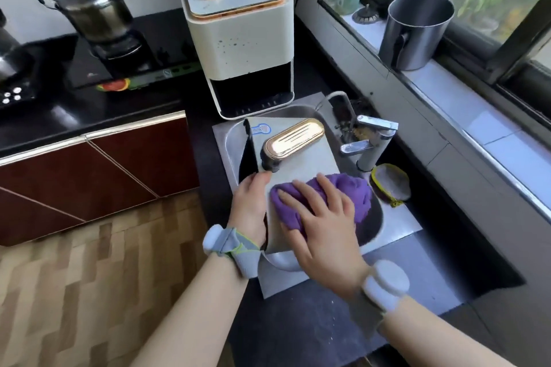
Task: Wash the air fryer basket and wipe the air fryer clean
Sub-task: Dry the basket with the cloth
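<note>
Basket (293,155) tipped up in the sink (235,140), pale front panel facing up with the gold handle (293,138) on top. Left hand (249,208) gripping the panel's left edge, thumb on the face, fingers hidden behind. Right hand (320,220) spread flat, fingers straight, pressing a purple cloth (354,194) against the lower part of the panel.

Likely risks: wet panel slipping out of the one-sided hold and knocking against the sink or the tap (369,143) just beside it; cloth sliding off into the bowl if pressure eases; water possibly still to be rinsed from the dark inside, barely visible at the left.

Sink holding the basket and part of the cloth; whether water stands in it cannot be told. Round scrubber (390,182) lying on the sink's right rim. Air fryer (238,33) on the counter behind, its drawer slot open and dark, apparently not yet wiped. Steel pot (414,30) on the window sill, contents hidden. Lidded pot (92,9) on the stove.
</note>
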The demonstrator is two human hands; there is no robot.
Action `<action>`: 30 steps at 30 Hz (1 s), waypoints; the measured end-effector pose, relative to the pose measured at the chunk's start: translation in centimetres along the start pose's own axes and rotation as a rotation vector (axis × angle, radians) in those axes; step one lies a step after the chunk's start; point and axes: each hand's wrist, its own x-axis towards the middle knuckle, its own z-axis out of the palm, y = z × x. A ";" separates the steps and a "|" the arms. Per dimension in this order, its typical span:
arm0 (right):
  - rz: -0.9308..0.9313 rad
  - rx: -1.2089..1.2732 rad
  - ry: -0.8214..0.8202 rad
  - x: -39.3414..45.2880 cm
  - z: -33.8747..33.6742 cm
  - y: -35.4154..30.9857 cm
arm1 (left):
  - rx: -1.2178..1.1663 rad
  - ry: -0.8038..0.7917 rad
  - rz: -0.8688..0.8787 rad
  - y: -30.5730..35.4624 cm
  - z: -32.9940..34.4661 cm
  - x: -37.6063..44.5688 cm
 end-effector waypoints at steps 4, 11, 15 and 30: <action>0.091 -0.070 -0.011 2.0 -0.4 1.5 | 0.003 -0.030 -0.013 0.1 0.7 0.7; 0.195 -0.050 -0.086 5.4 1.3 1.0 | 0.017 0.014 -0.036 0.9 2.2 2.4; -0.011 -0.031 -0.018 4.1 0.3 1.0 | 0.012 0.029 0.008 1.5 2.3 2.8; 0.698 0.910 0.102 9.9 -10.3 9.8 | -0.092 -0.030 -0.004 2.4 2.6 3.1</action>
